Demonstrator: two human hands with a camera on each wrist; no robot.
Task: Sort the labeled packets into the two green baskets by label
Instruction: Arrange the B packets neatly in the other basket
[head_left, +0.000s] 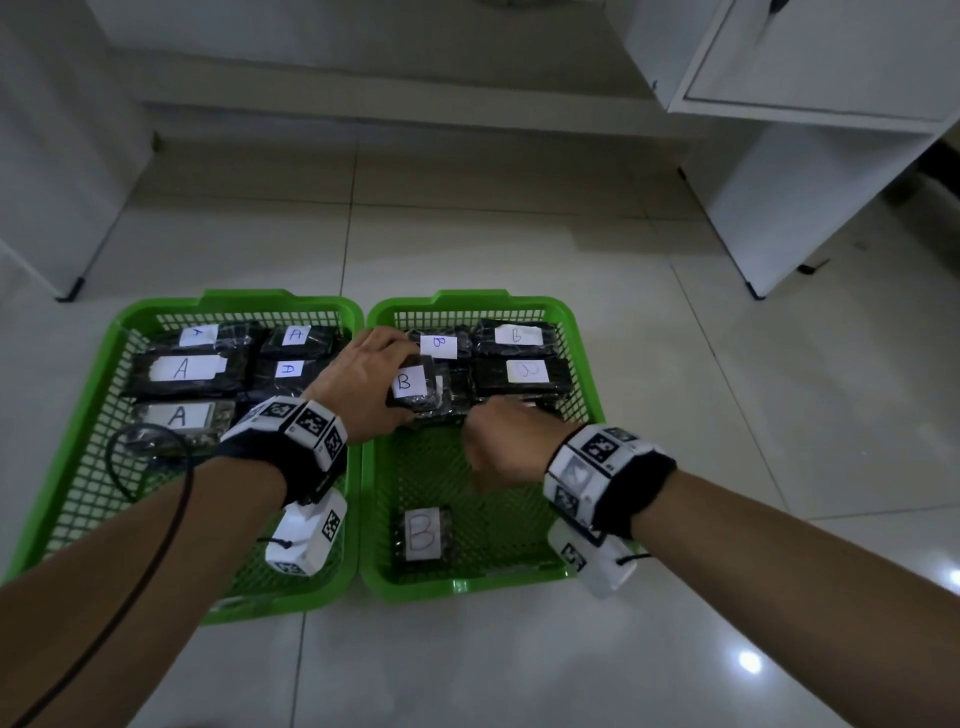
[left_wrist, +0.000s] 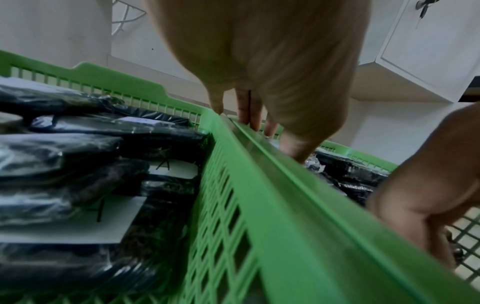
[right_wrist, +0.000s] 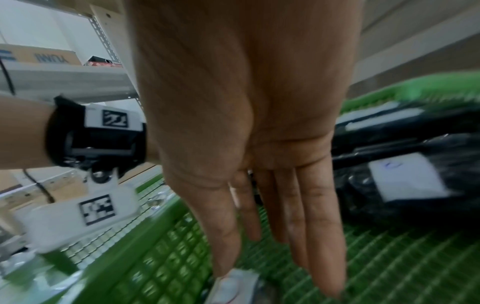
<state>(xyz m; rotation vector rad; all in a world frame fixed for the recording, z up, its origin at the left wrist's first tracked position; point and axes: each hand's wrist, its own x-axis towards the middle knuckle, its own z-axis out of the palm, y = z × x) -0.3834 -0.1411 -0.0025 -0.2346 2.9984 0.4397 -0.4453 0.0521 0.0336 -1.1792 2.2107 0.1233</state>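
Left hand (head_left: 363, 374) fingers grasping B packet (head_left: 415, 387) over right basket (head_left: 587, 374), lowering onto matching B stack. Right hand (head_left: 501, 447) fingers released, straight, hovering over basket mesh. A packets (head_left: 182, 369) in left basket (head_left: 83, 415).

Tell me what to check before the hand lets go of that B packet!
1. Label on the held packet reads B: ok.
2. It is over the right basket, where the other B packets lie: ok.
3. Left hand grips it firmly: ok.
4. Right hand is out of the way: cannot tell, it hovers close.
5. Left basket shows only A labels: ok.
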